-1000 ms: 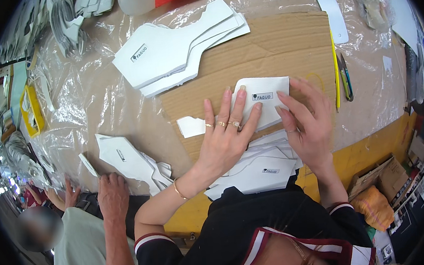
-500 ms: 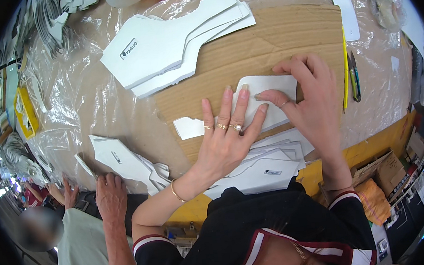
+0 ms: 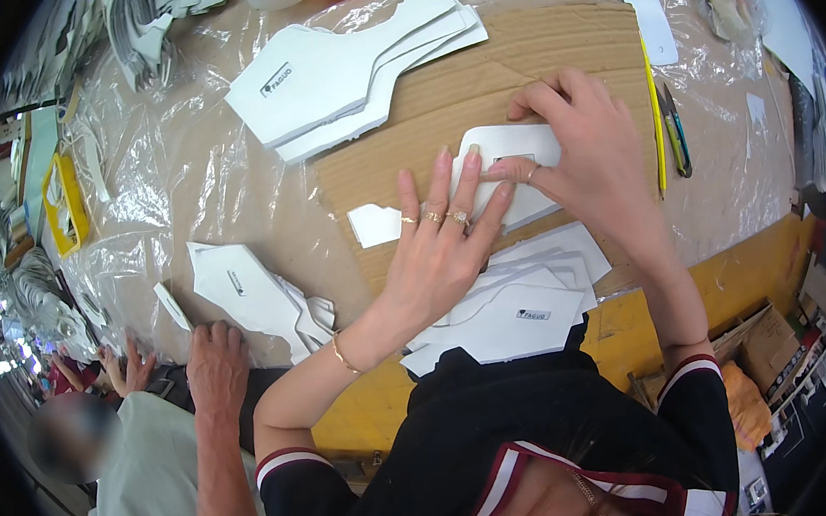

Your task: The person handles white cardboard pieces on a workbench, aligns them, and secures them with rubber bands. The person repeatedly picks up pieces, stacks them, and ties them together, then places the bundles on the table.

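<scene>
Two hands, left hand and right hand, flatten a white cut-out lying crosswise.

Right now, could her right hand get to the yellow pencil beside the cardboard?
Probably yes. The right hand rests on the white piece, and the yellow pencil lies uncovered just to its right on the plastic sheet, with nothing between them.

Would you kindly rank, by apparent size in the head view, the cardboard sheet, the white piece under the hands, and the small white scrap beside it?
1. Cardboard sheet, clearly largest.
2. White piece, partly covered by both hands.
3. White scrap, smallest.
</scene>
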